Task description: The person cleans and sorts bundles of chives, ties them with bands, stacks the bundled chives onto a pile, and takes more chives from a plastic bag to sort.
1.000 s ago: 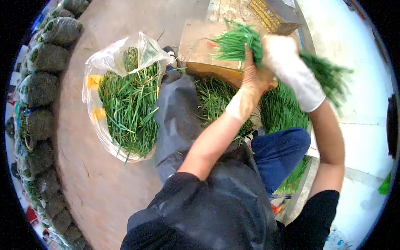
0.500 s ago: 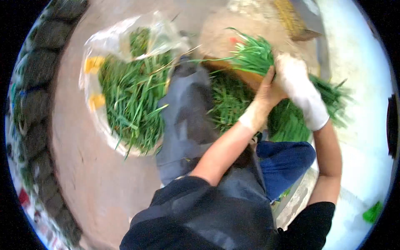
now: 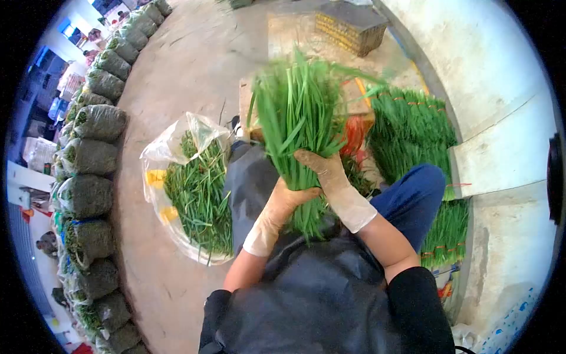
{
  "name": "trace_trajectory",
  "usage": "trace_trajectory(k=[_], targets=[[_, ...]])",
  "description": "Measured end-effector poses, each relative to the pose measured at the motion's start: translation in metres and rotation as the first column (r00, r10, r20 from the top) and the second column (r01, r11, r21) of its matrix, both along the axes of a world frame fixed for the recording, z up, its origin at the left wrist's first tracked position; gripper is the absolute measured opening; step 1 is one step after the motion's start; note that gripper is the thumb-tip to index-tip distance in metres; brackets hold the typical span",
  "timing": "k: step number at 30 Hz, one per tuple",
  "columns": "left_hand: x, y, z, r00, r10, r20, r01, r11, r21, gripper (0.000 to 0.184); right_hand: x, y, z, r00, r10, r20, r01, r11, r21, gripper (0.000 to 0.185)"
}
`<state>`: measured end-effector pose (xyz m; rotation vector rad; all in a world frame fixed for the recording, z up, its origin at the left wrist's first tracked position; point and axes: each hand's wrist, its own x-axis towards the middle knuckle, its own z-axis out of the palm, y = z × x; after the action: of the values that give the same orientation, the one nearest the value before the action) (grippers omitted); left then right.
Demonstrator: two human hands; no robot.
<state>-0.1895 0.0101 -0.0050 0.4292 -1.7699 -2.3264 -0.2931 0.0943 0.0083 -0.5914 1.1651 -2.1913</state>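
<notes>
A large loose bunch of green garlic chives stands upright in front of my chest, its outer leaves blurred by motion. My left hand, in a pale thin glove, wraps round the lower part with its thumb across it. Slightly higher, my gloved right hand grips the same bunch from the right side. More leaves hang below my hands. Behind the bunch is a low wooden block or box, partly hidden, with red ties hanging at its right.
On the left an open clear plastic bag holds loose green leaves. Bundles with red bands lie in rows along the right wall. Stuffed sacks line the far left. A dark and yellow crate stands ahead.
Both hands have come from the right side to the middle, in front of my body, now with a bunch held upright between them. My view has lifted and shows more floor ahead.
</notes>
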Motion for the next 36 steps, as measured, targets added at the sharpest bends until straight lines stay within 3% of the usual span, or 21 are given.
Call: trace_trajectory(k=[1, 3, 6, 7, 8, 9, 10, 12, 14, 17, 19, 21, 22, 24, 25, 27, 29, 31, 32, 35, 36], targets=[[0.011, 0.003, 0.012, 0.994, 0.051, 0.101, -0.047, 0.998, -0.042, 0.071, 0.004, 0.001, 0.002, 1.0, 0.009, 0.027, -0.009, 1.0, 0.002, 0.048], [0.035, 0.006, 0.036, 0.963, 0.074, 0.259, -0.072, 0.997, -0.016, 0.047, 0.001, 0.001, 0.005, 0.837, 0.053, 0.544, -0.03, 0.998, -0.051, 0.042], [0.07, -0.009, 0.023, 0.827, -0.037, 0.561, 0.221, 0.939, -0.264, 0.047, -0.045, 0.019, -0.014, 0.812, 0.255, 0.525, -0.072, 0.937, -0.343, 0.044], [0.076, 0.005, 0.045, 0.897, -0.011, 0.443, 0.006, 1.0, 0.011, 0.045, -0.048, 0.018, -0.006, 0.829, -0.133, 0.543, 0.154, 0.988, 0.008, 0.039], [0.088, 0.01, 0.047, 0.907, 0.03, 0.42, -0.048, 0.998, 0.033, 0.045, -0.058, 0.009, -0.031, 0.757, -0.132, 0.64, 0.177, 0.984, -0.005, 0.033], [0.108, 0.013, 0.045, 0.885, 0.097, 0.455, -0.084, 0.995, -0.047, 0.044, -0.058, 0.011, -0.032, 0.908, -0.277, 0.315, 0.242, 0.959, 0.145, 0.025], [0.127, 0.011, 0.043, 0.854, 0.16, 0.494, -0.113, 0.986, -0.123, 0.043, -0.07, 0.009, -0.024, 0.809, -0.205, 0.552, 0.136, 0.977, 0.164, 0.028], [0.167, -0.001, 0.042, 0.772, 0.252, 0.584, -0.118, 0.959, -0.259, 0.042, -0.087, 0.0, -0.04, 0.852, 0.033, 0.523, 0.075, 0.98, -0.185, 0.022], [0.196, -0.035, 0.047, 0.622, 0.126, 0.773, 0.196, 0.931, -0.309, 0.048, -0.084, 0.006, -0.029, 0.858, -0.021, 0.513, 0.1, 0.987, -0.127, 0.023], [0.167, -0.002, 0.074, 0.51, 0.391, 0.766, 0.031, 0.882, -0.47, 0.049, -0.104, 0.002, -0.062, 0.816, -0.121, 0.565, 0.064, 0.991, 0.121, 0.031], [0.163, -0.014, 0.084, 0.456, 0.468, 0.757, 0.164, 0.792, -0.588, 0.049, -0.088, 0.011, -0.081, 0.849, 0.26, 0.459, -0.254, 0.964, -0.075, 0.042], [0.161, -0.018, 0.056, 0.7, 0.516, 0.494, 0.275, 0.443, -0.853, 0.059, -0.056, 0.027, -0.072, 0.765, 0.539, 0.352, -0.55, 0.832, -0.079, 0.054], [0.154, -0.024, 0.047, 0.664, 0.526, 0.532, 0.404, 0.346, -0.847, 0.063, -0.044, 0.016, -0.075, 0.865, 0.488, 0.113, -0.5, 0.859, 0.116, 0.051], [0.137, -0.045, 0.037, 0.74, 0.524, 0.421, 0.388, 0.179, -0.904, 0.075, -0.02, -0.007, -0.081, 0.836, 0.381, -0.393, -0.165, 0.86, 0.483, 0.046], [0.146, -0.048, 0.034, 0.787, 0.501, 0.361, 0.348, 0.123, -0.93, 0.079, -0.031, -0.003, -0.076, 0.89, 0.376, -0.258, -0.186, 0.816, 0.548, 0.042], [0.158, -0.05, 0.035, 0.757, 0.555, 0.344, 0.383, 0.05, -0.923, 0.079, -0.066, 0.009, -0.076, 0.982, 0.16, -0.097, -0.118, 0.932, 0.342, 0.036], [0.166, -0.042, 0.038, 0.742, 0.591, 0.316, 0.368, 0.035, -0.929, 0.079, -0.087, 0.017, -0.098, 0.971, 0.227, -0.07, -0.177, 0.889, 0.423, 0.044], [0.173, -0.048, 0.026, 0.768, 0.579, 0.273, 0.333, 0.002, -0.943, 0.081, -0.061, 0.009, -0.104, 0.658, 0.676, -0.332, 0.002, 0.439, 0.898, 0.054], [0.174, -0.047, 0.025, 0.742, 0.603, 0.294, 0.365, 0.005, -0.931, 0.082, -0.046, 0.008, -0.113, 0.464, 0.656, -0.595, 0.232, 0.559, 0.796, 0.069], [0.164, -0.038, 0.018, 0.741, 0.609, 0.283, 0.352, 0.008, -0.936, 0.085, -0.012, -0.001, -0.043, 0.436, 0.609, -0.662, 0.155, 0.674, 0.722, 0.069], [0.162, -0.035, 0.017, 0.772, 0.586, 0.244, 0.312, -0.014, -0.95, 0.086, 0.006, -0.01, -0.041, 0.337, 0.603, -0.723, 0.311, 0.654, 0.69, 0.069]])
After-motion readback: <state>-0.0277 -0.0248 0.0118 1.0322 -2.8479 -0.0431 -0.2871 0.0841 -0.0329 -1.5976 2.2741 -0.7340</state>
